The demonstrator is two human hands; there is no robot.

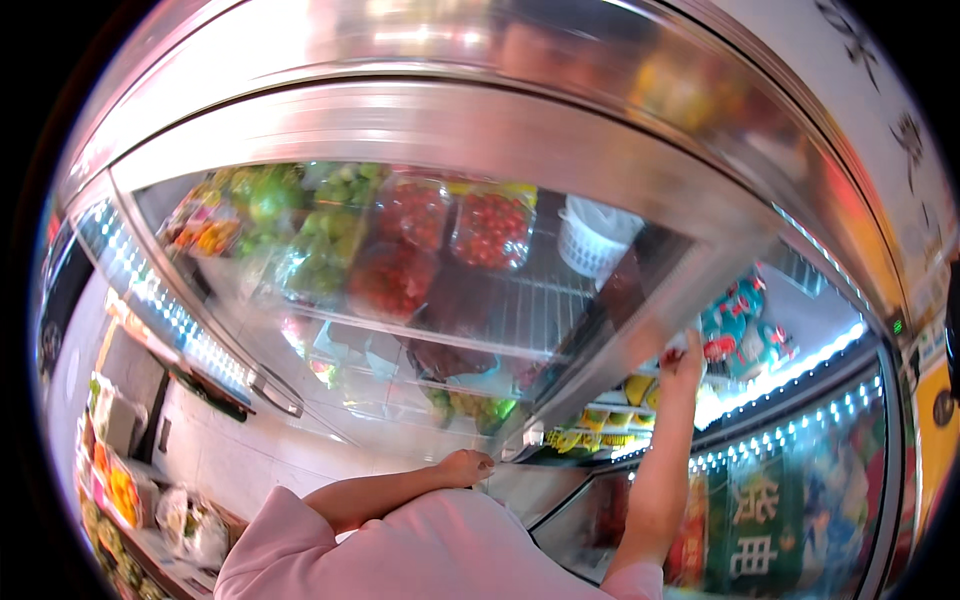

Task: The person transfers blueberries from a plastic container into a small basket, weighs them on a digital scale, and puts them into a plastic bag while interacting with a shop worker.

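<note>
I stand before a glass-fronted display fridge (pixel 430 120) with its right door (pixel 790 500) swung open. My right hand (pixel 683 362) reaches into that opening, fingers bent, beside teal-and-red packages (pixel 745 325) on the shelf. Something small and dark red shows at its fingertips, too blurred to name. In front of my body, my left hand (pixel 465 467) is curled closed near the lower part of the fridge; whatever its fingers hold, if anything, is hidden.
Behind the other glass sit clear boxes of red fruit (pixel 493 230), bagged green fruit (pixel 325 240) and a white perforated basket (pixel 597 237). Yellow packages (pixel 600 425) fill a lower shelf. At the left, orange fruit (pixel 124 495) and a plastic bag (pixel 192 525) lie on a low stand.
</note>
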